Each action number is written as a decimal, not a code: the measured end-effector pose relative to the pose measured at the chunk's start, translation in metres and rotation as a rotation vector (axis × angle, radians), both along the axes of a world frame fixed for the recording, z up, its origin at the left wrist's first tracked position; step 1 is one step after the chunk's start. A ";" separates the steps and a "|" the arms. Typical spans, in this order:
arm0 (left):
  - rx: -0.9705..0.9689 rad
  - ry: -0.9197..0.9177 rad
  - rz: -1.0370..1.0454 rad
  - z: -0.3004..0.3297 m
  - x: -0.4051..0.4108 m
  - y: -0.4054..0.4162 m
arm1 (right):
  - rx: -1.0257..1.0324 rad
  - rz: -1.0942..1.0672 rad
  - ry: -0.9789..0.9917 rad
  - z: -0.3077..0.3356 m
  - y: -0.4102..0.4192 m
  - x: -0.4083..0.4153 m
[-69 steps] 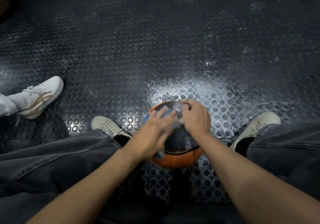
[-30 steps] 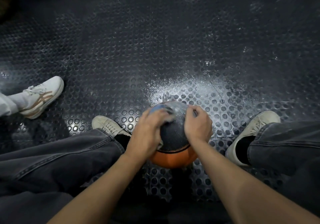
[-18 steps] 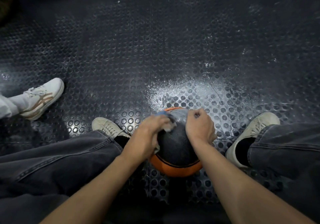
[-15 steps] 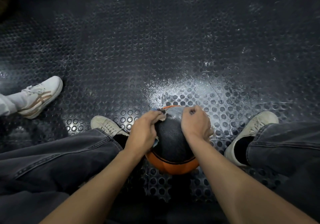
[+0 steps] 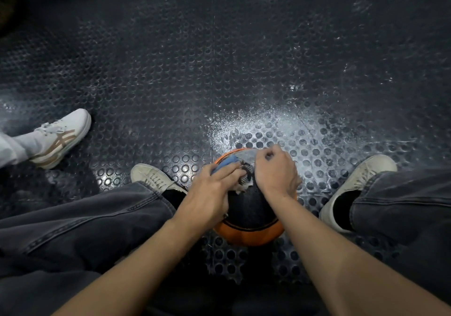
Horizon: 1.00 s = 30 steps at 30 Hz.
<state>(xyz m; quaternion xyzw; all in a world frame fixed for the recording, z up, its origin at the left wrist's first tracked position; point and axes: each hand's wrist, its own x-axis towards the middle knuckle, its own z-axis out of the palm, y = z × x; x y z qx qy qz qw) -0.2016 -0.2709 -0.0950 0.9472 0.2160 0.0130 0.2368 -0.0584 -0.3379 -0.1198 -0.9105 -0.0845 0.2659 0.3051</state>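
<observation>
- The round orange and black rubber ball (image 5: 249, 209) sits on the black bumpy floor (image 5: 170, 71), between the person's pale shoes (image 5: 156, 179).
- The left hand (image 5: 210, 193) presses a blue cloth (image 5: 227, 161) onto the ball's top, fingers flat.
- The right hand (image 5: 275, 171) rests there too, fingers curled tight.

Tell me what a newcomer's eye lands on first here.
First, the orange and black ball on the studded floor, low in the middle, with the left hand pressing a blue cloth onto its top and the right hand resting curled beside it. Next, the pale powdery patch on the floor just beyond the ball, and a white shoe with tan stripes at the left edge.
</observation>
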 end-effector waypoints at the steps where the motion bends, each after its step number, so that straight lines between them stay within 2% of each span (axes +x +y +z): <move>1: -0.030 -0.001 0.026 -0.003 0.002 0.009 | 0.004 0.021 0.002 -0.002 -0.001 0.000; 4: -0.170 0.038 0.313 -0.004 0.021 0.026 | 0.013 0.040 -0.011 0.000 0.001 -0.006; 5: -0.169 0.026 0.298 -0.002 0.023 0.021 | 0.006 0.037 -0.007 0.001 0.001 -0.006; 8: -0.070 0.032 0.043 0.004 0.008 -0.007 | -0.005 0.010 0.005 0.000 -0.005 0.003; 10: -0.048 0.050 0.009 0.002 0.003 -0.003 | 0.000 0.020 0.019 -0.002 -0.007 0.008; 14: -0.186 0.089 0.358 -0.010 0.023 0.026 | -0.006 0.046 -0.003 -0.002 -0.002 0.000; 15: -0.184 0.077 0.339 -0.006 0.025 0.021 | -0.010 0.045 -0.010 -0.003 -0.002 0.000; 18: -0.059 0.015 0.092 0.002 0.009 -0.002 | -0.010 0.028 -0.008 -0.009 -0.005 0.006; 20: -0.061 0.031 0.014 0.002 0.002 0.001 | 0.017 0.023 -0.004 -0.013 -0.008 0.011; 21: -0.093 0.018 0.031 0.000 0.005 0.007 | 0.025 0.021 -0.002 -0.013 -0.009 0.011; 23: -0.196 0.032 0.227 -0.006 0.021 0.019 | 0.014 0.024 -0.011 -0.010 -0.006 0.008; 25: -0.220 0.093 0.388 -0.003 0.033 0.022 | 0.004 0.021 -0.027 -0.007 -0.002 0.003; 26: -0.179 0.079 0.363 0.000 0.034 0.018 | -0.001 0.018 -0.027 -0.006 0.000 0.002; 28: -0.065 0.024 0.163 0.003 0.022 0.003 | -0.003 0.008 -0.022 -0.008 -0.003 0.005; 30: -0.039 0.019 0.032 0.006 0.003 -0.006 | -0.001 0.022 -0.015 -0.010 -0.006 0.009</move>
